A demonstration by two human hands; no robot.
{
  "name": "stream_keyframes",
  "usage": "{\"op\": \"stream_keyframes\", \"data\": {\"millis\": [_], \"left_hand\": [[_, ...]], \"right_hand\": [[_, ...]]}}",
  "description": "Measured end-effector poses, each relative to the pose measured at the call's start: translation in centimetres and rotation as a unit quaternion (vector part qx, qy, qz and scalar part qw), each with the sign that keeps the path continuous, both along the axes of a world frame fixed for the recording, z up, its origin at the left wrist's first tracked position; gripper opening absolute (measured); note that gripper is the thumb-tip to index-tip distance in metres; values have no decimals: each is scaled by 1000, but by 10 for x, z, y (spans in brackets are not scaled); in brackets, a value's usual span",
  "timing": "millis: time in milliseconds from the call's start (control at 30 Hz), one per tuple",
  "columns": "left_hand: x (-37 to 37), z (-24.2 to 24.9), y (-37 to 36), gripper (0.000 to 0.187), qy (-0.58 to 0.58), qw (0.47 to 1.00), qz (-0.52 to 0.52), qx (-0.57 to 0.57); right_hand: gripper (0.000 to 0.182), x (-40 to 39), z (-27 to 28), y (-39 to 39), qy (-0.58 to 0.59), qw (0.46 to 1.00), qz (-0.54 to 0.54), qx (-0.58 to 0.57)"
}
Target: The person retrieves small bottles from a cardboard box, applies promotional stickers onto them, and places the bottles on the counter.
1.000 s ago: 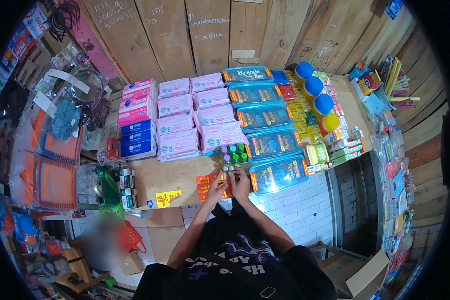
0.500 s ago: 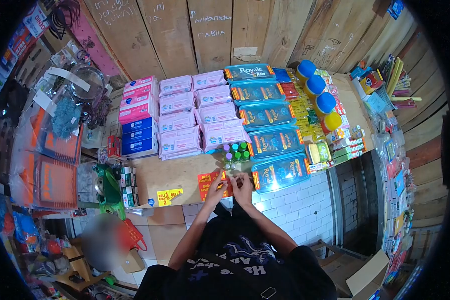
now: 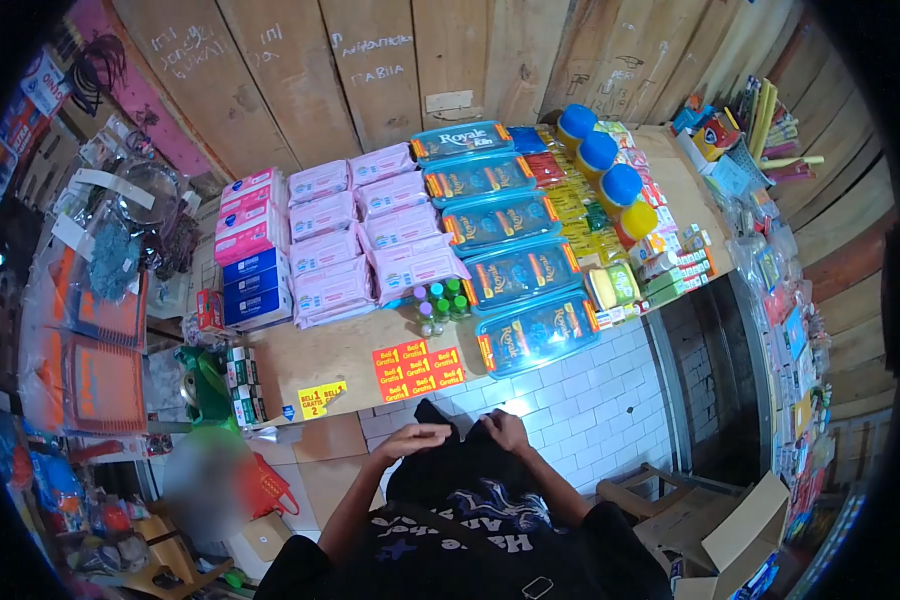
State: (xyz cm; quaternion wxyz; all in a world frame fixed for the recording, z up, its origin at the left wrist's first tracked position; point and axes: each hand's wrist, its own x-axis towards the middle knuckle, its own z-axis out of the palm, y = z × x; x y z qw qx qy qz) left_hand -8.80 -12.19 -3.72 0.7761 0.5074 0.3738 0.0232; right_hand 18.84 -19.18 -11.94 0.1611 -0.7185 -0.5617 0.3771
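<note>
My left hand (image 3: 415, 439) is in front of the table's front edge, near my black shirt, with its fingers stretched toward the right. To its right, my right hand (image 3: 505, 430) is near the shirt too, its fingers bent; whether it holds anything is too small to tell. Nearest to both hands on the table lies a red sheet (image 3: 417, 371) with yellow lettering. Behind it stand several small bottles (image 3: 440, 305) with purple and green caps. A blue Royale pack (image 3: 538, 335) lies at the edge, up and right of my right hand.
Pink wipe packs (image 3: 332, 290) and tissue boxes (image 3: 255, 285) fill the table's left part. Blue-lidded jars (image 3: 597, 152) stand at the back right. A yellow sign (image 3: 320, 400) lies at the front edge. An open carton (image 3: 740, 535) is at lower right, and a blurred shape at lower left.
Both hands have drawn back from over the red sheet toward my body and moved apart, so the sheet is now uncovered. The camera view has shifted slightly.
</note>
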Motion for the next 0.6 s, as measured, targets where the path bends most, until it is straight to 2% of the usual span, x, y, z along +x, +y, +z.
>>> {"op": "stream_keyframes", "data": {"millis": [67,100,167,233,267,333,367,433,600], "left_hand": [[0,-36,-9,57,67,978,-163,109],[0,-67,-15,73,127,957,-238,109],[3,-90,-25,82,181,941,-274,86],[15,-91,-27,97,217,927,-303,53],[20,-91,-29,93,215,929,-300,37],[32,-97,-32,87,212,930,-300,8],[40,-102,-32,94,225,926,-303,-19],[67,-72,-30,110,252,913,-313,-75],[131,-118,-20,117,272,892,-354,-63]], "right_hand": [[44,20,-27,-26,35,995,-91,-33],[45,32,-43,-41,51,988,-137,-49],[45,59,-107,-82,-7,985,-145,-90],[46,76,-108,-94,-27,977,-126,-170],[46,84,-108,-105,-17,968,-102,-228],[51,101,-111,-129,24,970,-106,-218],[53,108,-114,-141,25,971,-112,-212],[52,120,-116,-169,31,965,-159,-205],[45,142,-133,-244,49,944,-283,-163]]}}
